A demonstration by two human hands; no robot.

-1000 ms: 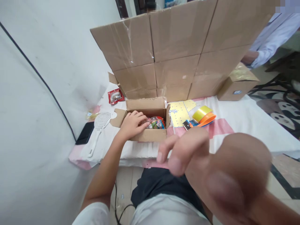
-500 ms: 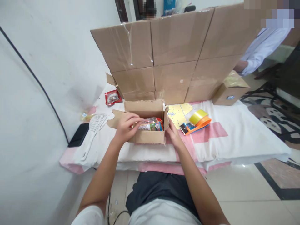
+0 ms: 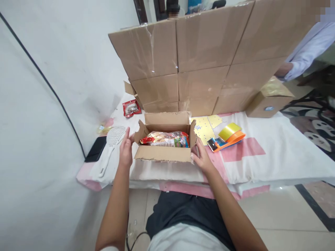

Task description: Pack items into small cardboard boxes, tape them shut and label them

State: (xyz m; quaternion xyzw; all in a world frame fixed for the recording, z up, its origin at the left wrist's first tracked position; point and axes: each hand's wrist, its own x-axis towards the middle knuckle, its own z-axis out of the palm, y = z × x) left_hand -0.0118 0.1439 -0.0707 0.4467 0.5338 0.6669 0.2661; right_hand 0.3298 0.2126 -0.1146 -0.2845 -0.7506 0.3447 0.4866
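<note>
Half a second back the left hand [image 3: 126, 150] was inside the small cardboard box [image 3: 164, 153] on the snack packets [image 3: 165, 138]; it has come out and stands open, fingers straight, against the left flap. Opposite, the right hand [image 3: 201, 158] is loosely open, fingers touching the box's right wall. Between both hands sits the box. Just beyond the right hand lies a tape dispenser [image 3: 227, 136]; beyond the left, a white slotted spoon [image 3: 113, 143].

Both forearms extended, left hand [image 3: 126, 150] and right hand [image 3: 202, 158] open-fingered.

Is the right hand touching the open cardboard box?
Touching. The head view shows the right hand with fingers pressed against the cardboard box at its right flap.
</note>
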